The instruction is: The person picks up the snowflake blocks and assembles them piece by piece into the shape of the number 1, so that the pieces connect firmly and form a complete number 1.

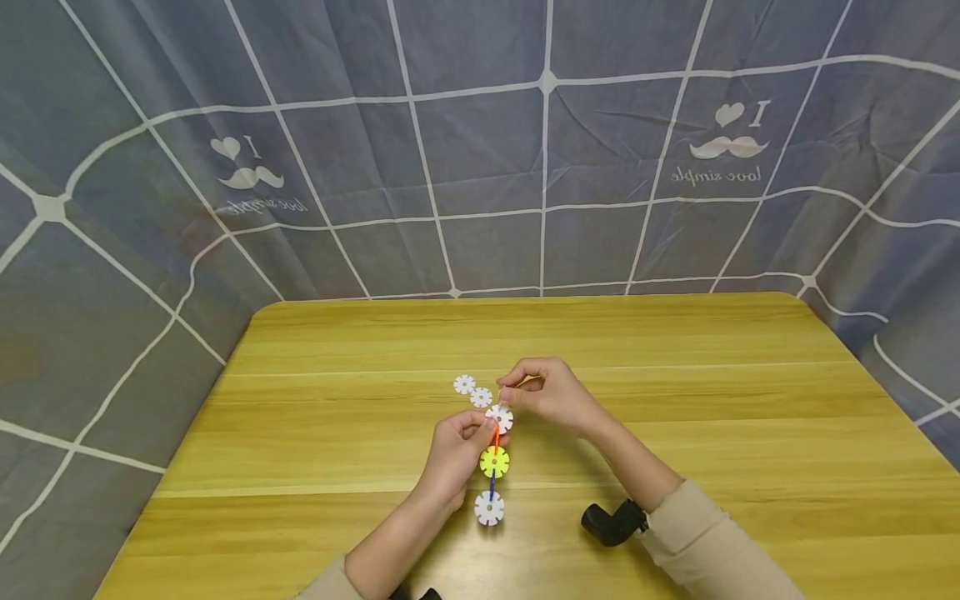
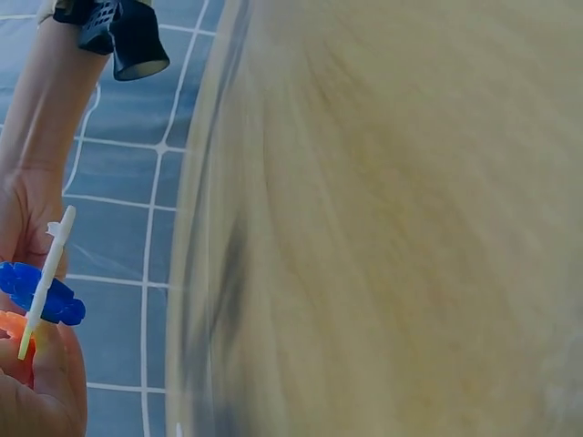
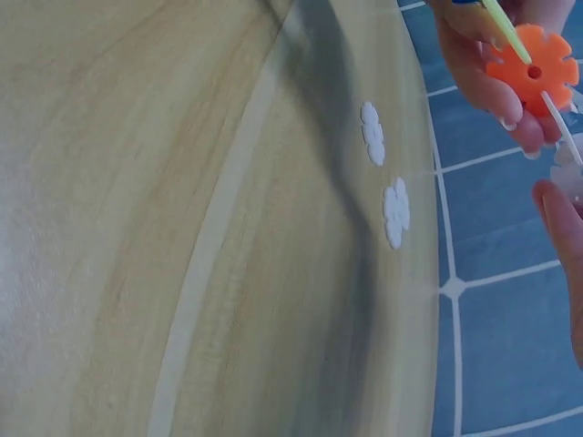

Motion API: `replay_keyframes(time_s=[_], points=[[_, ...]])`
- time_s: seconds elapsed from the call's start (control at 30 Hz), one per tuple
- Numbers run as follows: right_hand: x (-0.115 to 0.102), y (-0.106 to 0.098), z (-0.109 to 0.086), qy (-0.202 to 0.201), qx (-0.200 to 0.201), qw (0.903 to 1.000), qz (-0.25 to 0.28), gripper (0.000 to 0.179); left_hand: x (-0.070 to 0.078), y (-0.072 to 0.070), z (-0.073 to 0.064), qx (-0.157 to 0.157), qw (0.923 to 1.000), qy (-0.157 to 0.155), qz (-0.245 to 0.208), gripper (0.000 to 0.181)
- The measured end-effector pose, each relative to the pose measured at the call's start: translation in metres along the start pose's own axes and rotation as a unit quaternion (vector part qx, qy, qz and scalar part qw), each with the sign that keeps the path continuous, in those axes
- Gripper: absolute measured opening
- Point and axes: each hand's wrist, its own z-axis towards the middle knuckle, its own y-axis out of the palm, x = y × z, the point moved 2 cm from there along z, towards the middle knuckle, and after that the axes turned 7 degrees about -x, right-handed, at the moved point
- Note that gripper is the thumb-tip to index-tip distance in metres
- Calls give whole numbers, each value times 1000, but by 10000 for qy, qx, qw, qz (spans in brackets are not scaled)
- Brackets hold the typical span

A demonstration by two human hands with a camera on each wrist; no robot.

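Note:
A short chain of notched plastic discs stands between my hands in the head view: a white disc (image 1: 489, 508) lowest, a blue disc (image 1: 492, 486) edge-on, a yellow-green disc (image 1: 494, 462), an orange disc (image 1: 497, 440) edge-on and an upper white disc (image 1: 502, 417). My left hand (image 1: 453, 454) pinches the chain near the orange and upper white discs. Fingertips of my right hand (image 1: 551, 396) pinch a translucent white disc (image 3: 567, 168). That disc meets the upper white disc's edge, at right angles to it.
Two loose white discs, one nearer (image 1: 481, 397) and one farther (image 1: 464, 384), lie flat on the wooden table (image 1: 675, 367) just beyond my hands. A black wrist camera (image 1: 615, 523) sits by the right sleeve. Behind the table hangs a grey checked curtain (image 1: 487, 167).

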Motion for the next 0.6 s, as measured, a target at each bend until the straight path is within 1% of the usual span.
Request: replay_keyframes(time_s=[0.13,0.23,0.3,0.47,0.6], points=[[2,0,1,69,-296,9995,78,21,-3,0,0,-34,10000,-46,28,12],[4,2,1,102,-391,9991,111,22,-4,0,0,-38,9999,-100,21,12],[5,3,1,96,-367,9992,116,23,-4,0,0,-10,9999,-115,-7,13],[9,3,-1,226,-192,9995,54,25,-6,2,0,-18,9998,-105,-165,14],[11,2,-3,353,4,9994,-3,27,-7,4,2,-125,9988,-240,-403,16]])
